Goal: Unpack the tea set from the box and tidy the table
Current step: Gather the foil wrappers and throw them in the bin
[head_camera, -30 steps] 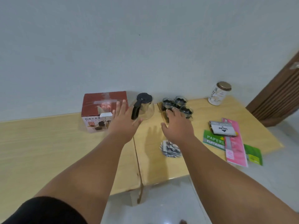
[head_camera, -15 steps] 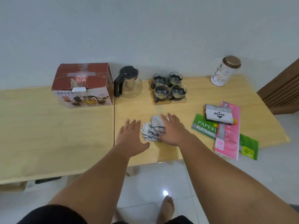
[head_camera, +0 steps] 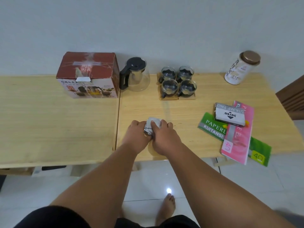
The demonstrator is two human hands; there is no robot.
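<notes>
Where the two light wooden worktop (head_camera: 49, 122) sections meet, the tea set stands unpacked along the back edge by the wall.

Item: red box (head_camera: 88, 74), lid flaps shut, on the left section, just beside the seam.
Item: glass teapot (head_camera: 135, 74) with black lid and handle, upright, just right of the box.
Item: four glass cups (head_camera: 178, 81) in black holders, upright, two by two on small wooden coasters (head_camera: 176, 97), right of the teapot.
Item: white canister (head_camera: 241, 67) with bronze lid, at the back right, well apart from the cups.
Item: green receipt book (head_camera: 212, 126), pink booklet (head_camera: 236, 140) and grey stamp pad box (head_camera: 229, 114), overlapping at the right; the stamp pad box lies on top, and the green and pink ones overhang the front edge.
Item: wad of black-and-white printed paper (head_camera: 152, 125), near the front of the right section, pressed between both hands.

Left hand (head_camera: 137, 136): fingers curled against the left side of the paper.
Right hand (head_camera: 164, 137): fingers closed over its top and right side.

Below: white tiled floor (head_camera: 246, 186) and one bare foot (head_camera: 166, 209).
</notes>
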